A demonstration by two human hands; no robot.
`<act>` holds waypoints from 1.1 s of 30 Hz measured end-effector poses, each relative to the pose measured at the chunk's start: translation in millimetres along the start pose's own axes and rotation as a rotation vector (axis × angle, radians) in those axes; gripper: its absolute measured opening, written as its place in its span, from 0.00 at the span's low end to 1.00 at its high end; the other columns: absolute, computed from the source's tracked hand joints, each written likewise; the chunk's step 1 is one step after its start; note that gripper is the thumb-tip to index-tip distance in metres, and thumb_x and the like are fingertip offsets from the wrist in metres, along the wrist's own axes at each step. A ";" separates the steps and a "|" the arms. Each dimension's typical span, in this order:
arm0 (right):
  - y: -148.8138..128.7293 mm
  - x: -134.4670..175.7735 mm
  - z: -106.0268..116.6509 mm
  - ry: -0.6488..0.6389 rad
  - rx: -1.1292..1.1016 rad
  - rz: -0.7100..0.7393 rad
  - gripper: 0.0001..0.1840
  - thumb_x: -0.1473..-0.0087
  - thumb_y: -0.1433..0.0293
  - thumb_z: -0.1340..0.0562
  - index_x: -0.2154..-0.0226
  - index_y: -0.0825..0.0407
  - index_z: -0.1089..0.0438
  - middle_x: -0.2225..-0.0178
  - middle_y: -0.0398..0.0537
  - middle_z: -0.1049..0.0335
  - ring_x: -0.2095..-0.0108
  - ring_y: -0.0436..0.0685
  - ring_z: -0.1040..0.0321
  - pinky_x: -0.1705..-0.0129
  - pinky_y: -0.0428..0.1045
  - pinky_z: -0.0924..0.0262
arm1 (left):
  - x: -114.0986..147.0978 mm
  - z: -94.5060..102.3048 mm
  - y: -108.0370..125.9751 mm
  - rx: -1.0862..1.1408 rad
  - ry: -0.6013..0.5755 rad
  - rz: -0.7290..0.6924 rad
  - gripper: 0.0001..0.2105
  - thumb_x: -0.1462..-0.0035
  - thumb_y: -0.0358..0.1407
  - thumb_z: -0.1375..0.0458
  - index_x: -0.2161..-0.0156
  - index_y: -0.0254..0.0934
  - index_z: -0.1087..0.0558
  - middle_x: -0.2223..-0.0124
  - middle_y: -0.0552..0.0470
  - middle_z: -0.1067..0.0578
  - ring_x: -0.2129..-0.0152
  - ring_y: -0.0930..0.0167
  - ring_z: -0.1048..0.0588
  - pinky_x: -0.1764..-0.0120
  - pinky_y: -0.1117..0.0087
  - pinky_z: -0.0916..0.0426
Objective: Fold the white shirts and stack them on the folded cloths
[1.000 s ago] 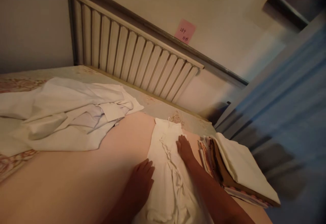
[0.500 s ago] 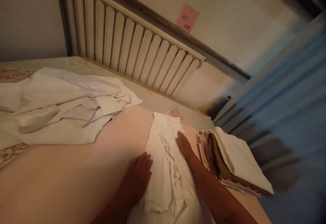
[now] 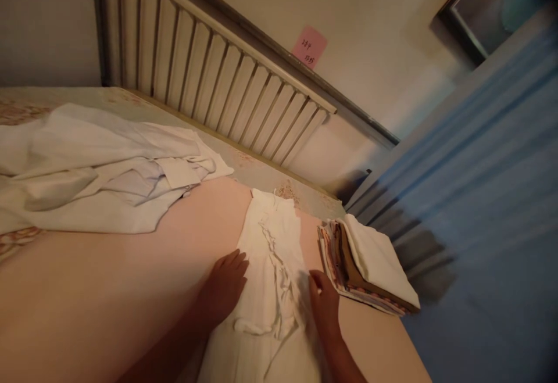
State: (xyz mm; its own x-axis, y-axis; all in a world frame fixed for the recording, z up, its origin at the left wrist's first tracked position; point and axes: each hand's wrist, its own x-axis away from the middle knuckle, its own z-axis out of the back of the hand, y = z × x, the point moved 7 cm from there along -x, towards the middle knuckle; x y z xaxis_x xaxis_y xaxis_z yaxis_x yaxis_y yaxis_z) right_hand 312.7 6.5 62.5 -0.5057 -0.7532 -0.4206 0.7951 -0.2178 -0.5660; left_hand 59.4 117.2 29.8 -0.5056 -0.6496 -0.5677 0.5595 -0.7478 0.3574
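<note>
A long white garment [image 3: 261, 267], with a ruffled, gathered strip down its middle, lies lengthwise in front of me on a pink cloth surface. My left hand [image 3: 226, 281] rests at its left edge, fingers stretched out and nearly flat, fingertips touching the fabric. At the right edge is my right hand [image 3: 322, 296], its fingers curled in and thumb close to them, seemingly pinching the garment's border. The fingertips on that side are partly hidden.
Crumpled white cloth [image 3: 108, 168] spreads across the far left. A stack of folded fabrics [image 3: 375, 261], white on top, sits at right beside a blue curtain [image 3: 479, 226]. Behind the bed stands a radiator [image 3: 209, 75], with a pink note [image 3: 309, 47] on the wall above.
My right hand has drawn back toward me along the garment's right edge, going from flat to curled. My left hand stays at the left edge. The view has shifted slightly right.
</note>
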 end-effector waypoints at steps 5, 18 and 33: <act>-38.1 59.8 5.7 -0.041 -0.009 -0.119 0.13 0.45 0.60 0.45 0.74 0.50 0.33 0.78 0.42 0.32 0.75 0.54 0.36 0.72 0.46 0.43 | 1.4 2.5 1.7 0.013 -0.014 -0.016 0.17 0.42 0.28 0.51 0.50 0.38 0.29 0.45 0.47 0.28 0.45 0.63 0.35 0.44 0.58 0.42; -49.6 144.1 6.6 -0.267 -0.003 0.175 0.14 0.50 0.58 0.38 0.61 0.47 0.29 0.67 0.49 0.29 0.67 0.59 0.31 0.65 0.50 0.35 | 1.2 -4.5 -1.0 0.048 -0.044 -0.009 0.17 0.42 0.30 0.51 0.49 0.37 0.30 0.45 0.45 0.29 0.44 0.62 0.36 0.44 0.57 0.42; -48.0 162.5 14.8 -0.197 -0.002 0.321 0.13 0.49 0.71 0.43 0.61 0.45 0.29 0.62 0.52 0.28 0.60 0.61 0.30 0.57 0.54 0.34 | 0.7 -7.5 -3.4 0.044 -0.046 -0.001 0.16 0.42 0.30 0.51 0.49 0.38 0.30 0.44 0.46 0.29 0.43 0.63 0.36 0.44 0.57 0.43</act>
State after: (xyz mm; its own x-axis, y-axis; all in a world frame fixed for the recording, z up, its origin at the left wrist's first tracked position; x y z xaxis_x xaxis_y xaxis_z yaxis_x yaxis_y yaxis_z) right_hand 197.3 -114.6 31.8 -0.1564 -0.8878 -0.4329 0.9021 0.0500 -0.4286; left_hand 62.0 120.2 22.7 -0.5366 -0.6536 -0.5337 0.5302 -0.7532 0.3893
